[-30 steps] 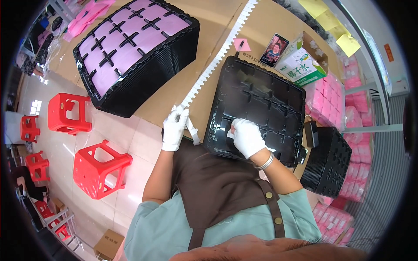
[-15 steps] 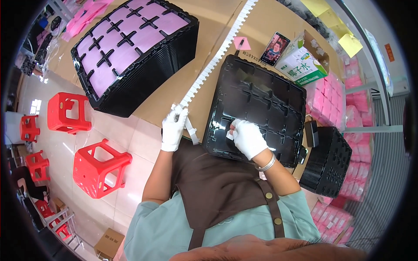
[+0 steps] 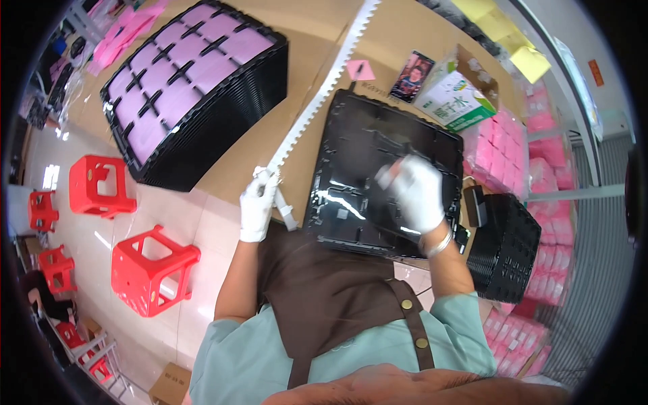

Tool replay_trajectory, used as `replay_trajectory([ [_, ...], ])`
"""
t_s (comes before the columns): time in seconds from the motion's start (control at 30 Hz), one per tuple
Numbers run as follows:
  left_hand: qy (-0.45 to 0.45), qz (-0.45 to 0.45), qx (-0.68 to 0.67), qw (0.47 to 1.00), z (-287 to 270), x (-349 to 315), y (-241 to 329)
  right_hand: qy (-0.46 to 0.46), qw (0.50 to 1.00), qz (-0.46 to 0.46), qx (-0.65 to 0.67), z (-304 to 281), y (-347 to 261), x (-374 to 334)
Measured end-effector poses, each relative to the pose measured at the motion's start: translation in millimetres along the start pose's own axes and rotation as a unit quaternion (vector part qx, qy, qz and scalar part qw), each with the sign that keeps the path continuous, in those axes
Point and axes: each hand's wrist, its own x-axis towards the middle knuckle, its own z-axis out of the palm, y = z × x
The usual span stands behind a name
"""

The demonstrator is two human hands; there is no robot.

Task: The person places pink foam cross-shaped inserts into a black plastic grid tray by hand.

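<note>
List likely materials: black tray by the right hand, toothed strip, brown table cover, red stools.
Tray: probably thin moulded plastic, glossy; bright reflections, raised ribs.
Strip: paper or plastic film, can't tell; white, evenly cut teeth.
Cover: likely cardboard, matte; plain brown, straight crease.
Stools: probably moulded plastic, semi-gloss; rounded edges, solid red, soft highlights.

This looks like a packing workshop, centred on a cardboard-covered table (image 3: 320, 27). A black tray stack (image 3: 236, 115) stands on the table, wrapped pink bundles (image 3: 553, 270) are piled to the table's right, and red stools (image 3: 131, 277) stand to its left.
</note>
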Motion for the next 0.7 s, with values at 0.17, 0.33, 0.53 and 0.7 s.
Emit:
replay_trajectory([
  [0.17, -0.006, -0.007, -0.039, 0.999, -6, -7, -1, 0.318, 0.936, 0.153, 0.008, -89, 162, 124],
  [0.33, -0.015, 0.015, -0.076, 0.997, 4, 1, -2, 0.218, 0.903, 0.351, 0.119, -147, 291, 159],
  [0.53, -0.016, -0.01, -0.037, 0.999, -3, 1, -3, 0.014, 0.868, 0.345, -0.357, -175, 296, 80],
  [0.7, -0.105, -0.074, 0.265, 0.956, 1, 12, 53, 0.01, 0.882, 0.405, -0.24, -120, 329, -11],
])
